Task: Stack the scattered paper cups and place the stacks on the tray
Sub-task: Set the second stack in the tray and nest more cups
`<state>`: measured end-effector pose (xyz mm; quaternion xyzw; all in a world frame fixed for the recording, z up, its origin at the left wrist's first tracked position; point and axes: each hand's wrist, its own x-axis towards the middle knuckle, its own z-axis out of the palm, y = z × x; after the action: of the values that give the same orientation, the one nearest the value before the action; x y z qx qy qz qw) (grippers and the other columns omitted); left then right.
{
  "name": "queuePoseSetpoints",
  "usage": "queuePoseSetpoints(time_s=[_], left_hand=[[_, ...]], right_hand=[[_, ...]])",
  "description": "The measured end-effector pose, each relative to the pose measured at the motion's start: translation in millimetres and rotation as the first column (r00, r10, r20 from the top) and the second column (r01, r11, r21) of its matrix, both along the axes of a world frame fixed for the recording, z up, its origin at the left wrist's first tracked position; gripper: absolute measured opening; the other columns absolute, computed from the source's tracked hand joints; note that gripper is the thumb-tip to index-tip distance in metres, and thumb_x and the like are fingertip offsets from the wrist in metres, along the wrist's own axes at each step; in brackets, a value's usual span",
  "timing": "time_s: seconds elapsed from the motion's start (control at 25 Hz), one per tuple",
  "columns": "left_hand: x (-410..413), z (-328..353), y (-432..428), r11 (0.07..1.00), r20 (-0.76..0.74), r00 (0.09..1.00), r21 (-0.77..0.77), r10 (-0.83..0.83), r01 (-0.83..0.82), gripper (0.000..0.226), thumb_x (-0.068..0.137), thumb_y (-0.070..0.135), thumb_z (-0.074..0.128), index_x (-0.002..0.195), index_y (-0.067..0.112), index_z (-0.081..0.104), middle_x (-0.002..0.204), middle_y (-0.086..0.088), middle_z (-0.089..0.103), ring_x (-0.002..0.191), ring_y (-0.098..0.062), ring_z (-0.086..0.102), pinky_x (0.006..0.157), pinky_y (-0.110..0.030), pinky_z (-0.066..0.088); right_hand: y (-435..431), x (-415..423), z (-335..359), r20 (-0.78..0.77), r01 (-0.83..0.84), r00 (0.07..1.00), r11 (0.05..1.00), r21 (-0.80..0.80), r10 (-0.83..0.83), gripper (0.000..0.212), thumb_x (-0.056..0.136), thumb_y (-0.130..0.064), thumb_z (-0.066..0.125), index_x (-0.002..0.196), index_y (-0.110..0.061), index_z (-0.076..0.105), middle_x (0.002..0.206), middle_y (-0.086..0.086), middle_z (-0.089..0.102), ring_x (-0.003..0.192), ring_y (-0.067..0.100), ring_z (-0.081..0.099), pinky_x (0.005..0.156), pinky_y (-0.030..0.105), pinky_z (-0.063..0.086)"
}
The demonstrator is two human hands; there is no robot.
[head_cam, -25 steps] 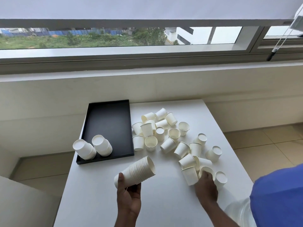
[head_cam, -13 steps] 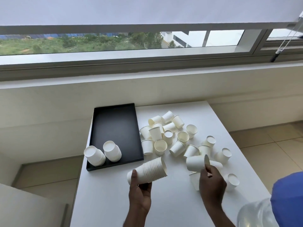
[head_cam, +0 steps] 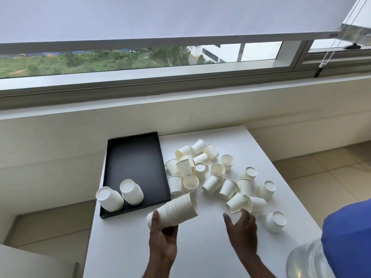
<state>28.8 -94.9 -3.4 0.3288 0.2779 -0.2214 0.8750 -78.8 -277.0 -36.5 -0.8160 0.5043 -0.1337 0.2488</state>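
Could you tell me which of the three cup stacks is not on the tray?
The long stack held sideways in the left hand; the other two sit upside down at the near end of the tray.

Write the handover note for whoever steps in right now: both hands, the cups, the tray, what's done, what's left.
Left hand grips a nested stack of cups, held sideways above the table beside the tray.
Right hand has its fingers around a loose cup at the near edge of the pile; grip unclear.
Done: two stacks rest at the tray's near end.
Left: nest the pile into stacks, then set them on the tray.
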Motion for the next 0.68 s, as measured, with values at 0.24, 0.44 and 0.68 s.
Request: queuePoseSetpoints(time_s=[0.24,0.44,0.68], left_hand=[[-7,-6,0,0.998,-0.032,0.999,0.054,0.025,-0.024,0.039,0.092,0.037,0.057,0.12,0.01,0.055,0.111,-0.013,0.066,0.097,-0.025,0.064,0.08,-0.035,0.056],[-10,2,1,0.996,-0.032,0.998,0.076,0.051,-0.049,0.041,0.092,0.036,0.058,0.122,0.009,0.054,0.113,-0.015,0.064,0.097,-0.026,0.063,0.079,-0.035,0.058],[-17,2,-6,0.995,-0.023,0.998,0.077,0.067,-0.065,0.044,0.091,0.037,0.058,0.125,0.009,0.054,0.113,-0.014,0.064,0.098,-0.026,0.063,0.072,-0.031,0.059]], right_hand=[[-44,-20,-44,-0.435,-0.125,0.894,0.992,-0.007,0.11,0.085,0.07,-0.028,0.079,0.127,-0.005,0.021,0.091,0.02,0.059,0.081,0.039,0.063,0.064,0.042,0.056],[-21,-16,-48,-0.283,-0.028,0.958,0.999,0.035,0.036,0.083,0.066,-0.025,0.077,0.132,0.002,0.034,0.096,0.029,0.055,0.086,0.046,0.057,0.067,0.046,0.05],[-33,2,-52,-0.442,-0.207,0.87,0.975,0.076,0.219,0.084,0.084,-0.041,0.058,0.148,-0.014,0.011,0.117,0.012,0.051,0.107,0.03,0.057,0.084,0.036,0.051]])
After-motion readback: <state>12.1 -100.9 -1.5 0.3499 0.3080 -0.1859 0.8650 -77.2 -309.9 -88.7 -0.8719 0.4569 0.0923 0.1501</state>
